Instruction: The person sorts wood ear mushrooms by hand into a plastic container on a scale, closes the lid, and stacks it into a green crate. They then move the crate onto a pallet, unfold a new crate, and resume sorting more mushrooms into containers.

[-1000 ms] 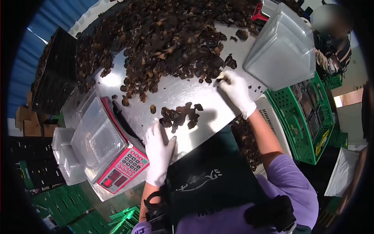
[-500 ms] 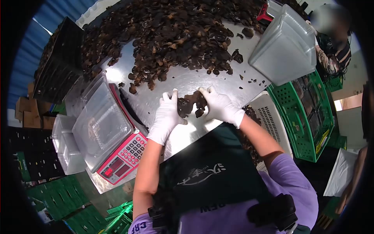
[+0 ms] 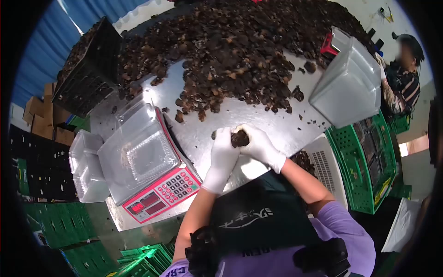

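My left hand (image 3: pixel 224 151) and my right hand (image 3: pixel 260 147), both in white gloves, are closed together around a small bunch of dark brown fungus pieces (image 3: pixel 239 138) just above the metal table (image 3: pixel 203 134). Part of the bunch shows between the fingers. Beyond my hands a big heap of the same dark pieces (image 3: pixel 230 69) spreads over the table. Left of my hands stands a red and white scale (image 3: pixel 173 187) with a clear plastic box (image 3: pixel 147 152) on it.
Stacked clear boxes (image 3: pixel 346 85) stand at the table's right, beside a green crate (image 3: pixel 362 161) and a white perforated basket (image 3: pixel 324 161). Another person (image 3: pixel 404 76) is at the far right. A tilted black crate (image 3: pixel 87 69) and more clear boxes (image 3: pixel 87 171) are at left.
My hands have come together, gathering the fungus pieces that were spread between them into a compact bunch. The view has shifted, so the scale and table appear further right and lower.
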The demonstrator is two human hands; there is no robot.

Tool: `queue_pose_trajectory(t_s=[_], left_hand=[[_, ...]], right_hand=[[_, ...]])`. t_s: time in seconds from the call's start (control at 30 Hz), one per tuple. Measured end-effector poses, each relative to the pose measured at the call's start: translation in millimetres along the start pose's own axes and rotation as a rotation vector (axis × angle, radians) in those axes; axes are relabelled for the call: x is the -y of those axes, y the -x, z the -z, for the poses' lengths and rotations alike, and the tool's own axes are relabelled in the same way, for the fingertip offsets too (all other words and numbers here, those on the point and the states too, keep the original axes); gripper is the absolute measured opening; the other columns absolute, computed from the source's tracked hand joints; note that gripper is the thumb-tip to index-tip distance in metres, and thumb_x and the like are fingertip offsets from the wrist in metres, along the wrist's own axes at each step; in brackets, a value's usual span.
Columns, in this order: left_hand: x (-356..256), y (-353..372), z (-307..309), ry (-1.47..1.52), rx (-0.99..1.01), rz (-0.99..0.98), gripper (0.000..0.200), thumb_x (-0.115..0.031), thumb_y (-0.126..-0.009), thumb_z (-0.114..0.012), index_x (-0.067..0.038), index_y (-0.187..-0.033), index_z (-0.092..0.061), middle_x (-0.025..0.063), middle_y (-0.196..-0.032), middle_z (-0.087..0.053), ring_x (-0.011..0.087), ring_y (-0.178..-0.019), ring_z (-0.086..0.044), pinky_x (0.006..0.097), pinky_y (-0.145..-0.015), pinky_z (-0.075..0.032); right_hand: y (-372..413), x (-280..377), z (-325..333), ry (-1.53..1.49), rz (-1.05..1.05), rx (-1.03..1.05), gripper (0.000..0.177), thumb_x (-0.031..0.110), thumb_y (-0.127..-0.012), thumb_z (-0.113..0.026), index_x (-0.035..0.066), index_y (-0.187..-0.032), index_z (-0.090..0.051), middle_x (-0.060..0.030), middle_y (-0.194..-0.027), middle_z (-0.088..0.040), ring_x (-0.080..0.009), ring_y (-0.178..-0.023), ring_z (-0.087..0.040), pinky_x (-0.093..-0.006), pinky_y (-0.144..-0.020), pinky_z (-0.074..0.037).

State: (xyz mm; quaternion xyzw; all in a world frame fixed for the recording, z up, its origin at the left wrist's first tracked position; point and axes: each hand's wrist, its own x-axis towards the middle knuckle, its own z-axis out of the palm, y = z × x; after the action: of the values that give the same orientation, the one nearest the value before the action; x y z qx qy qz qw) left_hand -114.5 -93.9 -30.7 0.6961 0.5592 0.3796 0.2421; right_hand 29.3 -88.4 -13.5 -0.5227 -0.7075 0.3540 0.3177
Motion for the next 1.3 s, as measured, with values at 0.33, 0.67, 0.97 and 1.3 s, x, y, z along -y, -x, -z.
queue_pose_trajectory(t_s=[0.33, 0.67, 0.97, 1.3], left_hand=[[13.2, 29.7, 248.5, -0.213, -0.332, 0.159, 0.052, 0.013, -0.065, -0.064, -0.003, -0.113, -0.053, 0.0027, -0.101, -0.057, 0.0108, -0.089, -0.054, 0.023, -0.072, -0.05], [12.9, 56.2, 255.2, -0.386, -0.177, 0.339, 0.062, -0.003, -0.072, -0.076, -0.001, -0.129, -0.052, 0.0132, -0.115, -0.056, 0.0295, -0.109, -0.056, 0.0363, -0.096, -0.044], [-47.7, 50.7, 156.0, -0.105, 0.05, -0.113, 0.051, -0.003, -0.073, -0.073, 0.001, -0.121, -0.056, 0.0177, -0.122, -0.057, 0.0343, -0.113, -0.055, 0.0409, -0.097, -0.044], [27.6, 25.8, 8.3, -0.373, -0.003, -0.031, 0.041, -0.01, -0.076, -0.067, -0.001, -0.115, -0.057, 0.0186, -0.118, -0.053, 0.0365, -0.107, -0.052, 0.0423, -0.089, -0.046]], right_hand=[[-81.9, 196.1, -107.9, 0.132, 0.494, 0.24, 0.068, 0.014, -0.066, -0.078, 0.003, -0.125, -0.046, -0.0162, -0.109, -0.054, -0.0327, -0.083, -0.066, -0.0392, -0.07, -0.056], [-227.2, 119.8, -53.9, 0.462, 0.252, -0.078, 0.058, 0.041, -0.076, -0.07, 0.015, -0.125, -0.056, -0.0184, -0.116, -0.057, -0.0337, -0.109, -0.058, -0.0455, -0.087, -0.047], [-183.9, 11.7, -43.9, 0.804, 0.217, 0.163, 0.053, 0.053, -0.073, -0.07, 0.018, -0.113, -0.068, -0.0127, -0.118, -0.059, -0.0298, -0.121, -0.047, -0.0477, -0.105, -0.031], [-31.2, -42.5, 16.1, 0.737, 0.243, -0.178, 0.046, 0.032, -0.074, -0.072, 0.016, -0.116, -0.06, -0.0114, -0.126, -0.052, -0.0301, -0.13, -0.04, -0.0504, -0.109, -0.025]])
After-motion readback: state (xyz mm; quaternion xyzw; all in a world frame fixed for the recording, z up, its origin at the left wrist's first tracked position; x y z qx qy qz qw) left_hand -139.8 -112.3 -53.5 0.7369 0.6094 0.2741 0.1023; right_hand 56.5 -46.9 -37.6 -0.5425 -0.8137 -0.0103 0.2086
